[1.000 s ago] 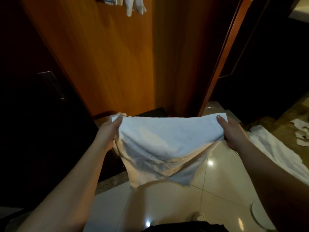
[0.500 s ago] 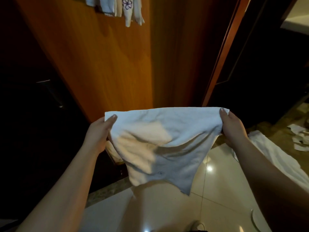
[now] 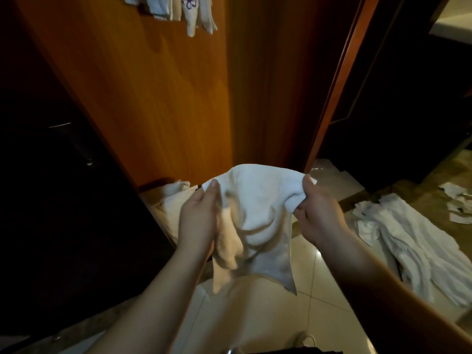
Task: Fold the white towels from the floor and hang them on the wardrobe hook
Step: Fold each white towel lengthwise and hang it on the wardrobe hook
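A white towel (image 3: 260, 221) hangs slack between my two hands, bunched at the top, with its lower corners pointing down at the floor. My left hand (image 3: 198, 218) grips its left top corner with the thumb on the front. My right hand (image 3: 319, 210) pinches the right top corner. Several white towels (image 3: 189, 11) hang high on the orange wooden wardrobe panel (image 3: 153, 98); the hook itself is hidden. More white towels (image 3: 408, 241) lie spread on the tiled floor at the right, and another crumpled one (image 3: 171, 200) lies behind my left hand.
A dark cabinet (image 3: 51, 187) with a metal handle fills the left. An orange door frame (image 3: 337, 80) runs up at the right, with a dark opening beyond it. Torn white scraps (image 3: 457, 200) lie on the brown floor at far right. Glossy tiles (image 3: 293, 310) lie below.
My hands have come closer together and dropped lower, so the stretched towel now sags and bunches between them. The view has tilted down, showing more floor towels.
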Available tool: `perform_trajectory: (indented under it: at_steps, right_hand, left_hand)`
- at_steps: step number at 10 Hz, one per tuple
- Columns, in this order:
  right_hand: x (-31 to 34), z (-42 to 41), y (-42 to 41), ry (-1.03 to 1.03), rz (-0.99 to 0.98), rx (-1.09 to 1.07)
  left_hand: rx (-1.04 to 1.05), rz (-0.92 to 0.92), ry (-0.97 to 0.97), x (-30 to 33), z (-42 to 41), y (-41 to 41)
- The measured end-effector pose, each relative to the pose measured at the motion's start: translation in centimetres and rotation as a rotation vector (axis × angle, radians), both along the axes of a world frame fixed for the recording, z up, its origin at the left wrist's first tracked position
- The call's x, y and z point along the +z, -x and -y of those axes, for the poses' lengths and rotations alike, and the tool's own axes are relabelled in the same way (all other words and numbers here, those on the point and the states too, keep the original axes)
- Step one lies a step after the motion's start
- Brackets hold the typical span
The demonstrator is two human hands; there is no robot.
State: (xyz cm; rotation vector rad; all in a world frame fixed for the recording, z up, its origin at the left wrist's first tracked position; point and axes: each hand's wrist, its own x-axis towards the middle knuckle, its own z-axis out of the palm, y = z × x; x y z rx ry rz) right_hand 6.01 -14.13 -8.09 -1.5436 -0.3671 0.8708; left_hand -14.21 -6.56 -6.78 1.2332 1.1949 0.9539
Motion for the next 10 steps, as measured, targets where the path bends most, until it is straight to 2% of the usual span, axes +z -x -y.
perform_trajectory:
  at_steps: [2,4,5,10]
  right_hand:
    - [2.9,-0.3,5.8,-0.084,-0.011,0.124]
    - [4.0,0.2,7.4,-0.109,0.304,0.103]
    - [4.6,0.3,7.0,-0.126,0.386,0.091]
    - [5.4,1.3,6.9,-0.285,0.424,0.221]
  left_hand:
    - [-0.181,0.064,0.07,1.6,2.5,-3.2]
    - [-0.265,0.077,0.023,2.7,3.5,-3.5]
    - [-0.26,0.056,-0.033,3.3,3.8,-3.4]
    - [-0.289,0.191,0.017,5.3,4.8,-3.2]
